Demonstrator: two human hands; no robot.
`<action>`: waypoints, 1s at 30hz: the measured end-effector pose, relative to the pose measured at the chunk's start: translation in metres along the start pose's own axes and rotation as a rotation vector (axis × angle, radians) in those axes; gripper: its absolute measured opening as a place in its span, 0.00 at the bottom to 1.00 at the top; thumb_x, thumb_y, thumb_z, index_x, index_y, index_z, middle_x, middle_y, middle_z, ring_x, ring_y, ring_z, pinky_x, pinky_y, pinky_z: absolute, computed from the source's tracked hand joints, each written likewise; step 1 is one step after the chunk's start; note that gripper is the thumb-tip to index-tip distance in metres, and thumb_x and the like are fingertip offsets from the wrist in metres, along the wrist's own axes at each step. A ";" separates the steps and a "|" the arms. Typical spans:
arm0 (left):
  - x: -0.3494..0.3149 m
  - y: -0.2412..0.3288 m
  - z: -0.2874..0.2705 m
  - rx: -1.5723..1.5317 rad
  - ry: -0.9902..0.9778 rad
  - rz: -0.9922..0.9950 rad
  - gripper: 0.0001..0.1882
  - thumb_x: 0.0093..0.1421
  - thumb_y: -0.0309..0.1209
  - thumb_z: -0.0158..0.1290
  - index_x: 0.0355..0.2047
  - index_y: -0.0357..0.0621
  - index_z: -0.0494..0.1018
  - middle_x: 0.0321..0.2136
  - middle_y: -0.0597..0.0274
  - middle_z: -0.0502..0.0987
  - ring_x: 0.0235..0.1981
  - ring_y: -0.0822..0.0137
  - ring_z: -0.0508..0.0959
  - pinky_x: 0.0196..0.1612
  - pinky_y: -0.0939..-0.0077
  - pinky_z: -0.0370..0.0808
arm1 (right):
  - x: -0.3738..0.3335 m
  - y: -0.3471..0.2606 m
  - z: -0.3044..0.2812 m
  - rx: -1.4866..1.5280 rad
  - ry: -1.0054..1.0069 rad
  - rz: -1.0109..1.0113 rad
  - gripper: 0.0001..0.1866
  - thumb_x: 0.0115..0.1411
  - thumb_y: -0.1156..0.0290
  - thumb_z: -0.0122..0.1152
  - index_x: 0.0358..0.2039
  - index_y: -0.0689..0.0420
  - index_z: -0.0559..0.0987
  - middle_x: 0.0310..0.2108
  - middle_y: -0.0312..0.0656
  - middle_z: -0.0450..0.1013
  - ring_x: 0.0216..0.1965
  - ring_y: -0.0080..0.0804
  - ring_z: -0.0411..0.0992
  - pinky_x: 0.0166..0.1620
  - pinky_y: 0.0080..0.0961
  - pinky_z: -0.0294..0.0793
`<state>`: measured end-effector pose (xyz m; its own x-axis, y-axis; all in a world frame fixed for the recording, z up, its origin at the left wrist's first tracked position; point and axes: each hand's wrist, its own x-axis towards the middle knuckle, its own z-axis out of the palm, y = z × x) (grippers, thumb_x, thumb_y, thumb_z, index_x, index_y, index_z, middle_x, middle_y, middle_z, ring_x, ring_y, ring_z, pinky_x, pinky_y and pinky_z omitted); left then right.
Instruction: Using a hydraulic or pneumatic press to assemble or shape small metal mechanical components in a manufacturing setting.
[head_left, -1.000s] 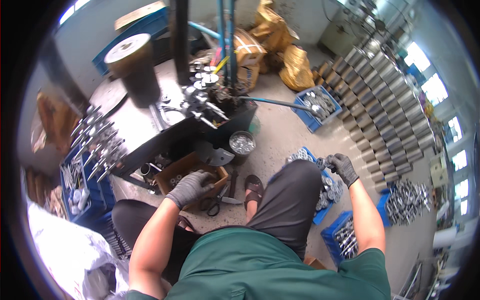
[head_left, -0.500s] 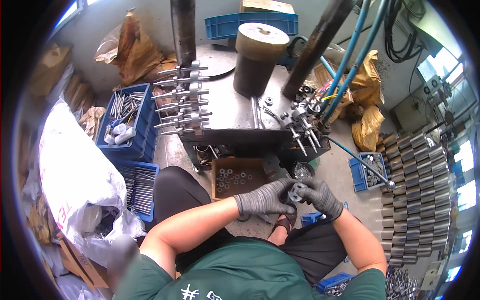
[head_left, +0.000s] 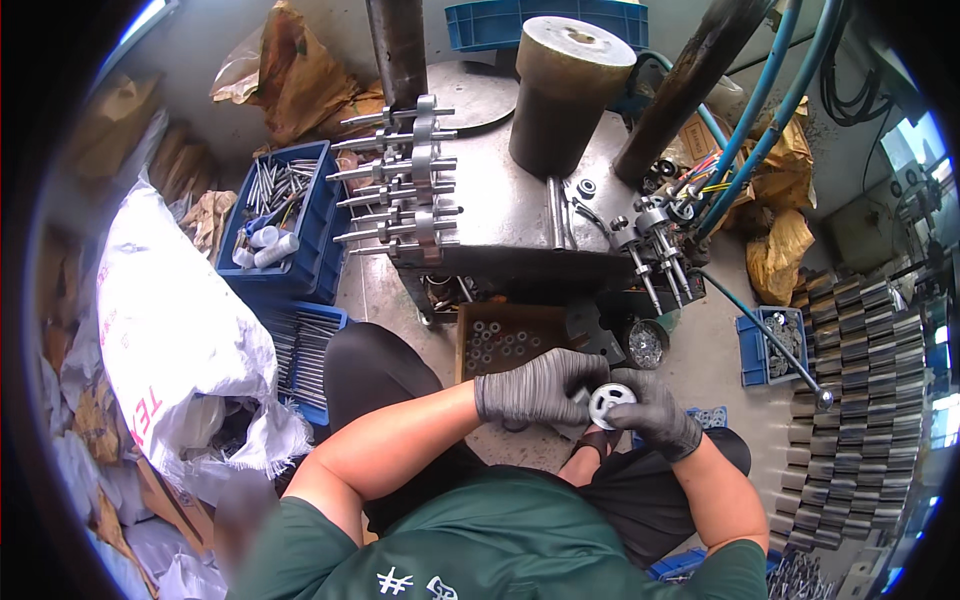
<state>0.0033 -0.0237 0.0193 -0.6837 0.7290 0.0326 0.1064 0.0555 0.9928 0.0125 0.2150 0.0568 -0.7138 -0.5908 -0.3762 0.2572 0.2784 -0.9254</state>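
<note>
Both hands wear dark grey gloves and meet low in front of me, over my sandalled foot. My right hand [head_left: 660, 415] is closed on a round pale metal disc [head_left: 604, 397] with cut-out openings, its thumb across the disc's face. Left of the disc, my left hand [head_left: 535, 388] has its fingers curled in close to the disc's edge. A small light-grey bit shows at the left fingertips, too little to name. Beyond the hands, a shallow brown box [head_left: 530, 320] holds several small metal rings, with a round tin [head_left: 647, 343] of small shiny parts to its right.
A metal workbench [head_left: 490, 215] stands ahead, with shafts on a rack [head_left: 424, 180] at its left and a thick cylinder [head_left: 565, 100] on top. Blue bins of rods [head_left: 335, 225] and a white sack [head_left: 180, 330] lie left. Stacked metal cylinders [head_left: 850, 400] rise at right.
The disc has turned its face more toward me and sits slightly lower and to the right. Both hands have shifted a little right with it; the whole view has shifted too.
</note>
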 end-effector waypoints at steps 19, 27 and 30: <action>0.035 -0.143 -0.078 -0.983 1.534 -0.137 0.16 0.60 0.21 0.55 0.50 0.40 0.72 0.42 0.51 0.80 0.34 0.55 0.83 0.28 0.59 0.85 | 0.010 -0.001 -0.004 0.883 0.084 -0.264 0.43 0.55 0.60 0.67 0.70 0.58 0.64 0.57 0.60 0.72 0.38 0.44 0.79 0.35 0.32 0.78; 0.023 -0.093 -0.029 -1.236 1.274 -0.273 0.16 0.61 0.24 0.51 0.51 0.40 0.71 0.45 0.53 0.78 0.46 0.56 0.81 0.43 0.59 0.83 | 0.012 0.015 -0.003 0.603 0.209 -0.355 0.49 0.49 0.73 0.70 0.73 0.44 0.62 0.61 0.54 0.69 0.44 0.39 0.77 0.44 0.33 0.80; 0.016 -0.081 0.004 -1.086 1.003 -0.294 0.22 0.60 0.24 0.51 0.56 0.41 0.69 0.50 0.55 0.75 0.48 0.57 0.81 0.46 0.61 0.82 | 0.021 0.020 0.003 0.486 0.272 -0.437 0.49 0.50 0.73 0.72 0.73 0.43 0.61 0.62 0.53 0.69 0.46 0.36 0.77 0.46 0.31 0.80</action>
<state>-0.0135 -0.0139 -0.0614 -0.8285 0.0019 -0.5600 -0.3824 -0.7325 0.5632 0.0048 0.2058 0.0306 -0.9393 -0.3432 0.0008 0.1262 -0.3476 -0.9291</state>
